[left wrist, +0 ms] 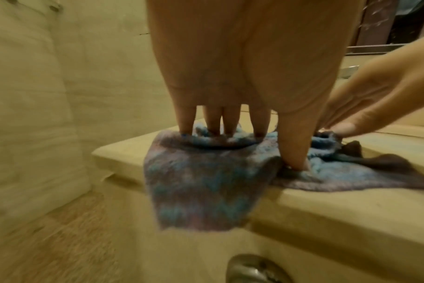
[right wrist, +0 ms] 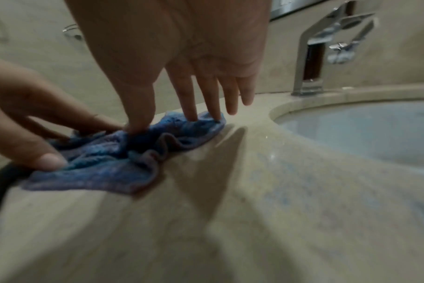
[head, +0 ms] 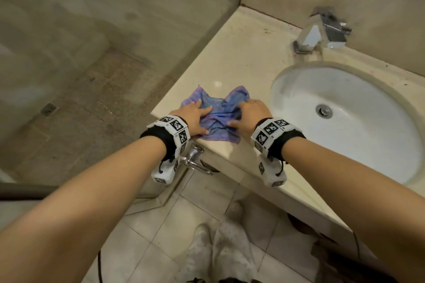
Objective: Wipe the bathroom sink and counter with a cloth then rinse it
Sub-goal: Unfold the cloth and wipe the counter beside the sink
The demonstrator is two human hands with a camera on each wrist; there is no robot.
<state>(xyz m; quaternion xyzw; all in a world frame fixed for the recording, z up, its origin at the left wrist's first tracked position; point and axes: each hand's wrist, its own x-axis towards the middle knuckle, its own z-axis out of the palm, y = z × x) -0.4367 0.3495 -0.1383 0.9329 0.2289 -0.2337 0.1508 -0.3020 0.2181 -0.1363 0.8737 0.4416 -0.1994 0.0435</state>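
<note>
A crumpled blue-and-purple cloth (head: pixel 218 114) lies on the beige counter (head: pixel 241 57), left of the white oval sink (head: pixel 299 89). My left hand (head: pixel 202 119) presses straight fingers and thumb down on the cloth's left part. My right hand (head: pixel 241 115) presses on its right part. In the left wrist view the left hand (left wrist: pixel 257 147) pins the cloth (left wrist: pixel 201 191), and one corner hangs over the counter's front edge. The right wrist view shows the right hand (right wrist: pixel 165 124) with thumb and two fingers on the cloth (right wrist: pixel 104 164); its other fingers are lifted.
A chrome faucet (head: pixel 322 32) stands behind the sink, whose drain (head: pixel 324 110) is in the bowl. A glass shower partition (head: pixel 115 30) closes off the left. A chrome handle (head: pixel 195 158) sticks out below the counter edge. My feet (head: pixel 218 248) stand on pale floor tiles.
</note>
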